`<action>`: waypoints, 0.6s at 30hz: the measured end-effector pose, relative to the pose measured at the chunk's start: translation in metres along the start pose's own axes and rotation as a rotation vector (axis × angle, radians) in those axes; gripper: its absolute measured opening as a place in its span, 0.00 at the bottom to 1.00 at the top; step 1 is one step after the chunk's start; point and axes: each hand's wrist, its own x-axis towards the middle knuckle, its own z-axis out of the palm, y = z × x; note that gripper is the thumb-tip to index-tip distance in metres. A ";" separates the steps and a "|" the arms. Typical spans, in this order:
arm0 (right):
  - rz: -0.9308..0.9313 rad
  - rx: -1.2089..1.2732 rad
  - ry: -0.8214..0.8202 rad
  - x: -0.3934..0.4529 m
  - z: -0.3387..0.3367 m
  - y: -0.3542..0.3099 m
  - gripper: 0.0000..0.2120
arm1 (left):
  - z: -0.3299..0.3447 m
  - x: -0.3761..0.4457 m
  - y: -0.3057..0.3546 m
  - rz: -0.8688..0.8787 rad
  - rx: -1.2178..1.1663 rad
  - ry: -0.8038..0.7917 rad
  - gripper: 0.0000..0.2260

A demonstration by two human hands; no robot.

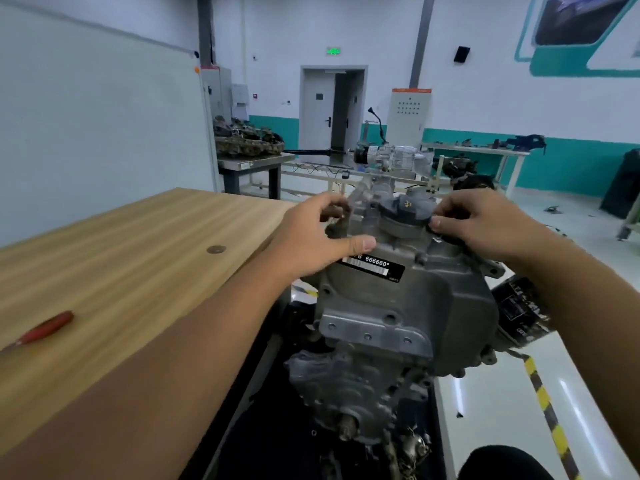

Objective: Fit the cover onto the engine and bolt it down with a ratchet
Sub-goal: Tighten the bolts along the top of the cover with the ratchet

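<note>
Both hands grip the grey cover (408, 299) atop the engine (356, 386): left hand (311, 233) fingers curled over its left edge, right hand (481, 220) pinching its right edge.

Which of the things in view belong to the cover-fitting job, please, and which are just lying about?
Job:
engine
cover
left hand
right hand

Lying about:
red-handled tool on wooden table
far engine parts

White-and-teal walls (485, 98), grey door (317, 109), wooden table (121, 254), glossy pale floor (502, 393), striped tape (547, 403)
</note>
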 end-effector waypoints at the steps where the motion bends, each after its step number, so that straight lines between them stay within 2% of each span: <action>1: 0.008 0.009 0.013 -0.001 0.001 0.000 0.05 | -0.005 -0.008 -0.005 -0.028 0.000 0.018 0.38; 3: 0.030 0.024 0.044 -0.005 0.002 0.000 0.06 | -0.017 -0.024 -0.015 -0.051 0.033 0.055 0.33; 6: 0.111 0.046 0.090 -0.007 0.000 -0.003 0.05 | -0.052 -0.048 -0.036 -0.090 0.170 0.161 0.16; 7: 0.141 0.030 0.140 -0.010 0.001 -0.006 0.09 | -0.069 -0.056 -0.047 -0.141 0.235 0.201 0.11; 9: 0.159 0.020 0.337 -0.014 0.008 -0.019 0.23 | -0.113 -0.070 -0.074 -0.323 0.410 0.241 0.05; 10: 0.143 0.058 0.467 -0.018 0.014 -0.033 0.25 | -0.137 -0.080 -0.091 -0.452 0.514 0.237 0.05; 11: 0.080 0.121 0.581 -0.024 0.023 -0.053 0.23 | -0.162 -0.093 -0.109 -0.579 0.619 0.216 0.06; 13: -0.193 0.184 0.727 -0.041 0.054 -0.102 0.15 | -0.207 -0.124 -0.141 -0.773 0.791 0.122 0.09; 15: -0.427 0.217 0.650 -0.067 0.091 -0.147 0.10 | -0.238 -0.155 -0.167 -0.878 0.918 -0.009 0.12; 16: -0.440 0.275 0.525 -0.077 0.107 -0.164 0.09 | -0.249 -0.167 -0.178 -0.913 0.963 -0.066 0.14; 18: -0.336 0.378 0.241 -0.084 0.138 -0.180 0.08 | -0.260 -0.181 -0.193 -0.947 1.035 -0.136 0.16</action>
